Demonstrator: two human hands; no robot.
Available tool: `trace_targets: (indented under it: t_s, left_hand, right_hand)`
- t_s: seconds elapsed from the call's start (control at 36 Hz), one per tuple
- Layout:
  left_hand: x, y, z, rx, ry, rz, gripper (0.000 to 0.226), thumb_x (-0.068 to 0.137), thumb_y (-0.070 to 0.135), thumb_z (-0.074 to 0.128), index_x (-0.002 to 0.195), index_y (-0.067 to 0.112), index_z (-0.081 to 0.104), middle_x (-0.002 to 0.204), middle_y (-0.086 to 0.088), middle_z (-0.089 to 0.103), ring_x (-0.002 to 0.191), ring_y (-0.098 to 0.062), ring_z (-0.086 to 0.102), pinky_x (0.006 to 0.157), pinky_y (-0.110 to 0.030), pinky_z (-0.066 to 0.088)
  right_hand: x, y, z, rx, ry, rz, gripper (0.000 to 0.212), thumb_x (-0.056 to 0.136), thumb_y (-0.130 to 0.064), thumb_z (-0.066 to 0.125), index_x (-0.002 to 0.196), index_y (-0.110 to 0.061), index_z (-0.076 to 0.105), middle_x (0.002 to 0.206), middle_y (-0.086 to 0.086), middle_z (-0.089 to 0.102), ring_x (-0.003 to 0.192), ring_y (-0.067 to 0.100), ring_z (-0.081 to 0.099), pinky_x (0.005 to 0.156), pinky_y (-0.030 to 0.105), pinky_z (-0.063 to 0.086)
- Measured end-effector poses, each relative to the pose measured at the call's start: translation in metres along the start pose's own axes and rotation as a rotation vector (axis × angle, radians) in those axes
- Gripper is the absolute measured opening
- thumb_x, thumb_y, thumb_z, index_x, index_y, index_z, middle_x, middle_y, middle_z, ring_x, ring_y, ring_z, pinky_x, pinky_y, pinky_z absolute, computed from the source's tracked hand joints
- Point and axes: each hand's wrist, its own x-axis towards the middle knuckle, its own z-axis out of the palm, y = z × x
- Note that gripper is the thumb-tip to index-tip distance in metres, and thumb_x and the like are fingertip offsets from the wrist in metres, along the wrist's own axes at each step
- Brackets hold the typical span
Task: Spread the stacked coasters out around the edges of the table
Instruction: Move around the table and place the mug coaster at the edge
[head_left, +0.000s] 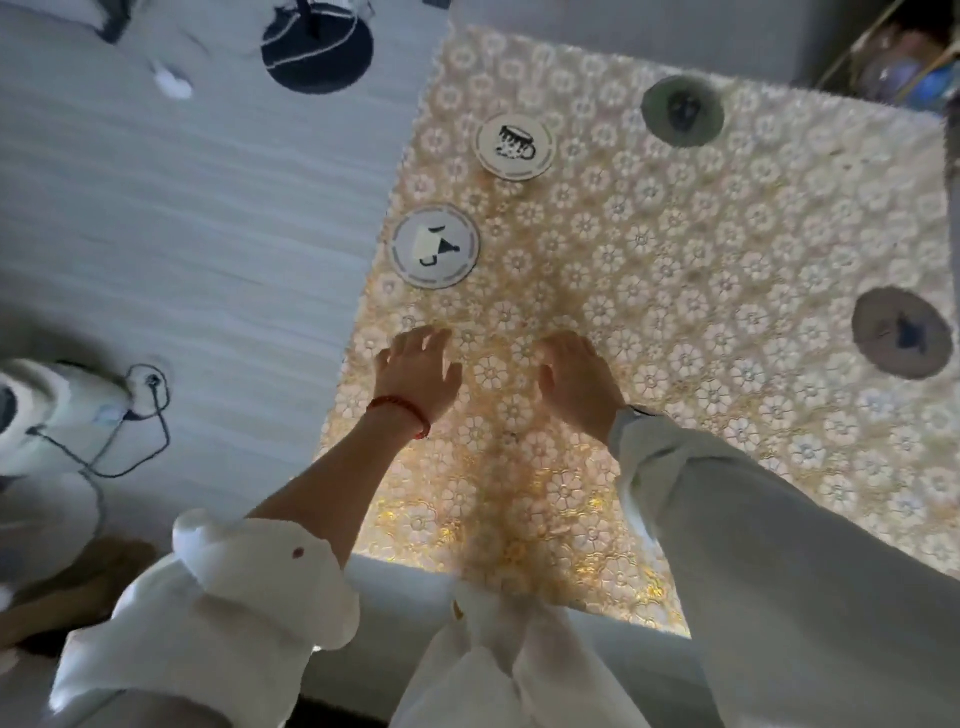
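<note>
Your rolled-up white sleeves are filling the bottom of the shot, and both hands are hovering palm-down over the table: left hand with fingers spread, right hand loosely open, neither holding anything. Four round coasters are sitting apart near the edges: a white one with a cup drawing, a grey-ringed one, and two dark ones. No readable writing. Gold floral lace cloth is covering the table, pale floor beside it.

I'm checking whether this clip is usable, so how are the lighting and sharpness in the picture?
Head view: uneven light, the two left coasters bright and readable, the two right coasters shadowed and smeared; the tablecloth glows yellow near the body; wide-angle bending at the edges; both hands slightly soft.
</note>
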Motion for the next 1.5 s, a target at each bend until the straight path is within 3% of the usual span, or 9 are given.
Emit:
trace_targets:
  t_s: [0.39,0.58,0.72,0.89,1.0,1.11,1.22,1.31,1.5]
  left_hand:
    - [0.224,-0.001,-0.035,0.115,0.015,0.076,0.059,0.091,0.041,0.036,0.142,0.025,0.012,0.155,-0.007,0.008,0.142,-0.028,0.006,0.112,-0.052,0.013]
    - [0.24,-0.005,-0.013,0.171,0.118,0.087,0.061,0.089,0.05,0.027,0.141,0.023,0.013,0.154,-0.009,0.011,0.141,-0.029,0.009,0.11,-0.055,0.014]
    - [0.241,-0.006,-0.014,0.128,0.118,0.083,0.058,0.088,0.051,0.029,0.14,0.027,0.018,0.154,-0.005,0.013,0.141,-0.026,0.009,0.109,-0.056,0.014]
    - [0.234,-0.003,-0.026,0.067,0.07,0.064,0.055,0.09,0.046,0.031,0.14,0.026,0.02,0.155,-0.003,0.01,0.141,-0.026,0.006,0.11,-0.056,0.011]
    - [0.205,0.004,-0.022,0.077,0.101,0.051,0.054,0.09,0.044,0.031,0.139,0.024,0.023,0.155,-0.008,0.011,0.142,-0.026,0.004,0.112,-0.054,0.008]
    - [0.151,0.017,-0.003,0.019,0.141,0.1,0.051,0.089,0.038,0.038,0.136,0.018,0.032,0.152,-0.011,0.02,0.141,-0.028,0.01,0.111,-0.056,0.009]
    - [0.078,0.031,0.031,-0.063,0.125,0.142,0.049,0.089,0.033,0.043,0.134,0.015,0.036,0.151,-0.012,0.022,0.141,-0.03,0.011,0.111,-0.055,0.01]
    - [0.025,0.039,0.059,-0.109,0.076,0.163,0.049,0.088,0.029,0.045,0.134,0.016,0.036,0.152,-0.01,0.021,0.141,-0.028,0.01,0.111,-0.054,0.01]
    - [-0.075,0.04,0.103,-0.123,-0.028,0.215,0.052,0.084,0.027,0.053,0.133,0.016,0.04,0.148,-0.015,0.03,0.139,-0.034,0.019,0.11,-0.055,0.013]
  right_hand:
    - [0.264,0.026,-0.057,0.036,0.271,0.134,0.04,0.09,-0.021,0.042,0.126,-0.005,0.037,0.137,0.02,0.04,0.126,0.035,0.038,0.099,0.055,0.04]
    - [0.309,0.028,-0.063,-0.047,0.249,0.258,0.07,0.084,-0.042,0.053,0.136,-0.006,0.022,0.139,0.018,0.034,0.127,0.038,0.031,0.104,0.055,0.033]
    - [0.311,0.023,-0.07,0.135,0.362,0.284,0.052,0.083,-0.01,0.05,0.131,-0.006,0.031,0.132,0.02,0.037,0.12,0.036,0.038,0.099,0.05,0.042]
    - [0.284,0.027,-0.067,0.438,0.457,0.275,0.035,0.086,0.003,0.04,0.121,0.003,0.045,0.121,0.021,0.049,0.108,0.032,0.047,0.088,0.028,0.042]
    - [0.242,0.031,-0.058,0.695,0.534,0.343,0.021,0.084,0.005,0.038,0.104,0.004,0.046,0.092,0.008,0.054,0.088,0.027,0.054,0.073,0.041,0.056]
    - [0.175,0.041,-0.044,0.761,0.563,0.396,0.021,0.087,0.002,0.037,0.107,0.001,0.045,0.083,0.002,0.053,0.073,0.018,0.053,0.053,0.019,0.046]
    - [0.091,0.052,-0.016,0.814,0.513,0.436,0.021,0.091,-0.002,0.033,0.105,-0.001,0.049,0.078,0.011,0.054,0.062,0.018,0.048,0.048,0.025,0.041]
    - [0.031,0.057,0.007,0.771,0.476,0.455,0.025,0.091,-0.001,0.033,0.109,-0.003,0.051,0.076,0.0,0.055,0.06,0.007,0.048,0.041,0.008,0.041]
    - [-0.074,0.073,0.046,0.604,0.266,0.464,0.029,0.093,-0.004,0.035,0.114,-0.005,0.054,0.093,0.008,0.058,0.082,0.023,0.057,0.065,0.028,0.051]
